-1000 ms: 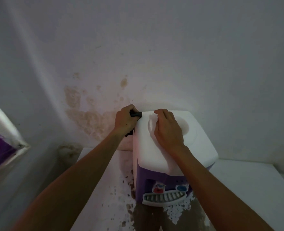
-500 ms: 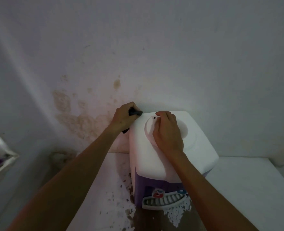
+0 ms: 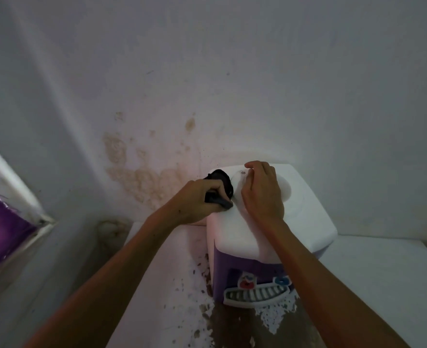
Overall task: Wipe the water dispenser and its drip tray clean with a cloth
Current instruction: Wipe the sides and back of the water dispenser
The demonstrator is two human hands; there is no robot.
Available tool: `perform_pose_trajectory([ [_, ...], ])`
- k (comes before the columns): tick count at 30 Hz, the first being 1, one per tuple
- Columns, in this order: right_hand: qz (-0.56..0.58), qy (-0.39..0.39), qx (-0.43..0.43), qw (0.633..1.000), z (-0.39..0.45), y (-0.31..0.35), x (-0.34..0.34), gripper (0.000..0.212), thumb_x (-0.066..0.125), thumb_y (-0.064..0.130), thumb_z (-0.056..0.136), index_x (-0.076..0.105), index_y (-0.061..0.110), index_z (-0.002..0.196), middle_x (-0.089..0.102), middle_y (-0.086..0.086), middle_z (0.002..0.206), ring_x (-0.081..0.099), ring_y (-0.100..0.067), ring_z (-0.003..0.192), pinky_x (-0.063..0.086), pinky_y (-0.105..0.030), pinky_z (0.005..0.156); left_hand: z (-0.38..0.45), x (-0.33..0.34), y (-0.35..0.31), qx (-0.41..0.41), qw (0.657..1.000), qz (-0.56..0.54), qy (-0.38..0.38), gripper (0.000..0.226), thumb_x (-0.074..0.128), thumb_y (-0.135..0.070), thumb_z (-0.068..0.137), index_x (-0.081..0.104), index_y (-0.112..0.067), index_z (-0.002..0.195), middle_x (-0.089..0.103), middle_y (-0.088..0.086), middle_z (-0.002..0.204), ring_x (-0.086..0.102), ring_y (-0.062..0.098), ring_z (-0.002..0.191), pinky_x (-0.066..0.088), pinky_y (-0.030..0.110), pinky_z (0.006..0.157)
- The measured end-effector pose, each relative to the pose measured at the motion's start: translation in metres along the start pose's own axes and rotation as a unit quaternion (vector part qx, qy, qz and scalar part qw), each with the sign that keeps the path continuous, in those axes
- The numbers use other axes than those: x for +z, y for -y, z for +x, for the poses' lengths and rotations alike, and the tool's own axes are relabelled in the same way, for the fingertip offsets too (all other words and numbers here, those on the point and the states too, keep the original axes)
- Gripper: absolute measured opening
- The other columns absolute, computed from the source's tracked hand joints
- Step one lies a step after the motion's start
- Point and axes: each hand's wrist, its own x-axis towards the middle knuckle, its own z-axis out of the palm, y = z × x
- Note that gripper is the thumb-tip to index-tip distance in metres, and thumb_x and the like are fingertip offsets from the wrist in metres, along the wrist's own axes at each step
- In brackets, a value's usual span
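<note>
A small water dispenser (image 3: 305,222) with a white top and purple body stands on a white surface against the wall. Its white slotted drip tray (image 3: 254,295) sticks out at the front, below a red tap and a blue tap. My left hand (image 3: 197,200) grips a black cloth (image 3: 221,182) and holds it on the top's back left corner. My right hand (image 3: 264,190) rests on the white top over the round recess, fingers bent, holding nothing that shows.
The white surface (image 3: 383,272) carries peeled, brown-stained patches (image 3: 232,320) in front of the dispenser. The wall (image 3: 144,177) behind has brown damp stains. A window frame with purple behind it (image 3: 1,222) is at the left.
My left hand has come from the back left edge up onto the top, and more of the black cloth now shows. My right hand stayed on the top.
</note>
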Motion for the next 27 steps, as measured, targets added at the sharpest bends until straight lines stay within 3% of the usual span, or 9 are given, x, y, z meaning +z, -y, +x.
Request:
perform_pose_trajectory([
  [4, 0.034, -0.005, -0.006, 0.999, -0.001, 0.001, -0.003, 0.025, 0.041, 0.009, 0.1, 0.062, 0.01, 0.115, 0.062, -0.003, 0.117, 0.052, -0.017, 0.112, 0.037, -0.019, 0.088, -0.022, 0.009, -0.02, -0.009, 0.999, 0.003, 0.036, 0.012, 0.076, -0.021, 0.089, 0.072, -0.019, 0.101, 0.07, -0.003, 0.11, 0.063, 0.012, 0.102, 0.049, 0.022, 0.092],
  [7, 0.07, -0.007, -0.01, 0.997, -0.001, 0.0, -0.005, 0.025, 0.041, 0.009, 0.1, 0.063, 0.011, 0.112, 0.064, -0.001, 0.115, 0.054, -0.016, 0.111, 0.04, -0.022, 0.09, -0.038, 0.023, -0.035, -0.016, 0.999, 0.024, 0.023, 0.014, 0.076, -0.021, 0.089, 0.072, -0.019, 0.101, 0.07, -0.003, 0.109, 0.061, 0.011, 0.1, 0.047, 0.018, 0.088],
  [11, 0.128, -0.008, 0.005, 0.992, -0.002, -0.002, -0.016, 0.025, 0.042, 0.008, 0.101, 0.065, 0.012, 0.109, 0.067, 0.0, 0.111, 0.057, -0.017, 0.109, 0.038, -0.015, 0.089, -0.056, 0.047, -0.051, -0.032, 0.997, 0.035, -0.065, 0.009, 0.079, -0.02, 0.086, 0.071, -0.023, 0.09, 0.066, -0.014, 0.093, 0.06, 0.01, 0.089, 0.047, 0.023, 0.077],
  [17, 0.167, 0.015, -0.031, 0.985, -0.03, -0.009, -0.056, 0.025, 0.044, 0.007, 0.101, 0.066, 0.011, 0.11, 0.068, 0.0, 0.111, 0.059, -0.013, 0.106, 0.044, -0.022, 0.095, -0.074, 0.086, -0.076, -0.042, 0.982, 0.086, -0.165, 0.011, 0.08, -0.024, 0.085, 0.069, -0.021, 0.084, 0.059, -0.015, 0.08, 0.051, 0.001, 0.07, 0.035, 0.011, 0.062],
  [23, 0.16, 0.018, -0.039, 0.986, -0.061, -0.033, -0.076, 0.025, 0.044, 0.009, 0.1, 0.067, 0.01, 0.11, 0.067, -0.001, 0.112, 0.059, -0.011, 0.105, 0.044, -0.018, 0.094, -0.076, 0.114, -0.095, -0.025, 0.971, 0.098, -0.217, 0.009, 0.079, -0.026, 0.085, 0.072, -0.022, 0.083, 0.069, -0.009, 0.08, 0.055, 0.007, 0.07, 0.05, 0.029, 0.066],
  [27, 0.163, -0.009, -0.027, 0.986, -0.07, -0.042, -0.092, 0.026, 0.043, 0.006, 0.101, 0.067, 0.011, 0.109, 0.067, 0.001, 0.111, 0.058, -0.007, 0.103, 0.043, -0.012, 0.093, -0.071, 0.139, -0.109, -0.021, 0.958, 0.068, -0.279, 0.012, 0.078, -0.03, 0.087, 0.071, -0.019, 0.086, 0.071, -0.008, 0.084, 0.059, 0.007, 0.078, 0.051, 0.025, 0.07],
])
